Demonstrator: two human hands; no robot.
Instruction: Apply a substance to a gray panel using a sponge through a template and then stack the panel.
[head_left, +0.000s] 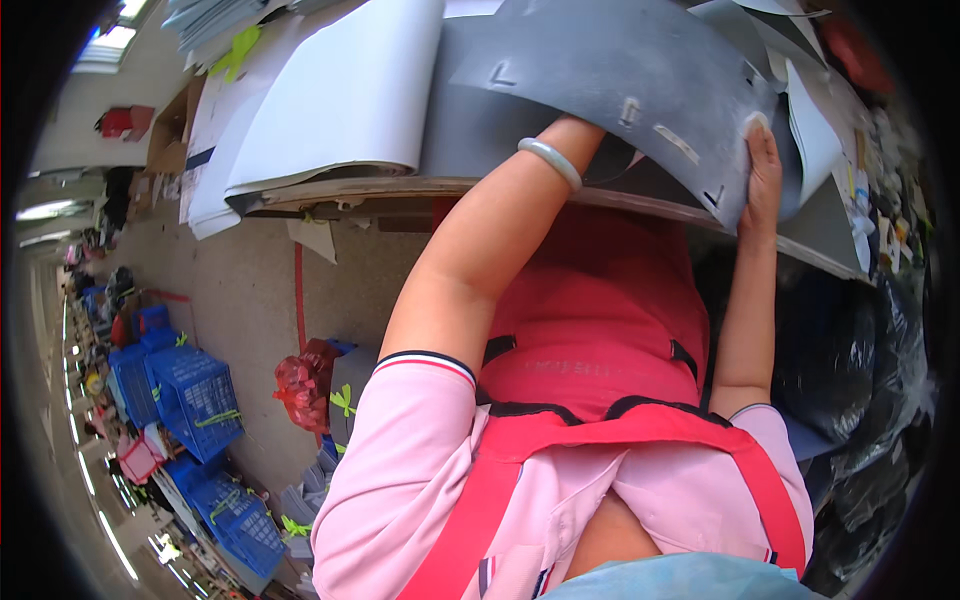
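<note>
A large grey sheet [600, 75] with small slots and corner-shaped marks is raised and curved over the work table. My right hand [763, 180] is closed on its right edge, fingers lying along the border. Under this sheet reaches my left arm [470, 235], a pale bangle [550, 163] round its wrist. The left hand itself is hidden beneath the sheet, so its fingers do not show. More dark grey sheet material [480, 140] lies below, and a white sheet [350, 90] is folded over to the left.
The table's front edge [400, 185] runs just before my red apron [600, 300]. Stacked sheets [215, 25] lie at the far left. Blue crates [200, 395] and a red bag [305, 385] stand on the floor at left. Black plastic bags [825, 350] crowd the right.
</note>
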